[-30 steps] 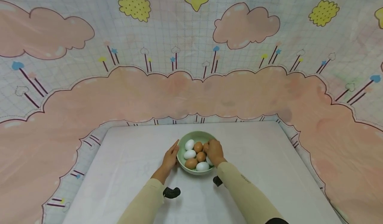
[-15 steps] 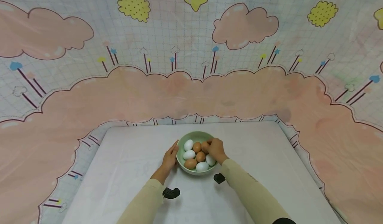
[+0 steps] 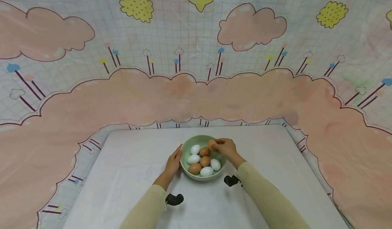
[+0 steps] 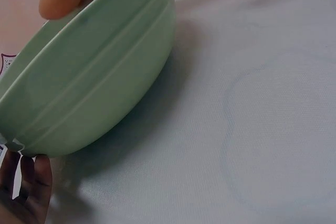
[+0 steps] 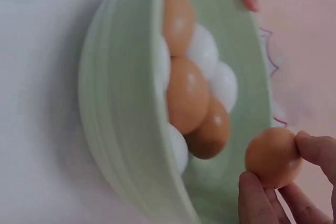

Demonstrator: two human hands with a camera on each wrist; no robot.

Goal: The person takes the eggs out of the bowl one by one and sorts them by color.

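Observation:
A pale green bowl (image 3: 202,179) holds several white eggs (image 3: 206,171) and brown eggs (image 3: 194,168). Against the bowl's left outer side rests my left hand (image 3: 173,161), its fingers extended along the wall. In the left wrist view, its fingers (image 4: 41,179) touch the bowl low down. My right hand (image 3: 227,148) pinches a brown egg (image 5: 273,157) between thumb and fingertips. That egg is up at the right rear of the bowl, apart from the other eggs. The left wrist view shows it close over the rim, with part of it under the fingers.
The bowl stands on a white-covered table (image 3: 137,161). Behind the table hangs a patterned cloth (image 3: 183,99) with pink clouds. A black wrist device (image 3: 175,199) juts inward from the left sleeve, and another black device (image 3: 231,180) from the right.
My right hand has lifted the brown egg from among the others and drawn it up and to the right. A white egg under that hand has come into view. My left hand stays at the bowl.

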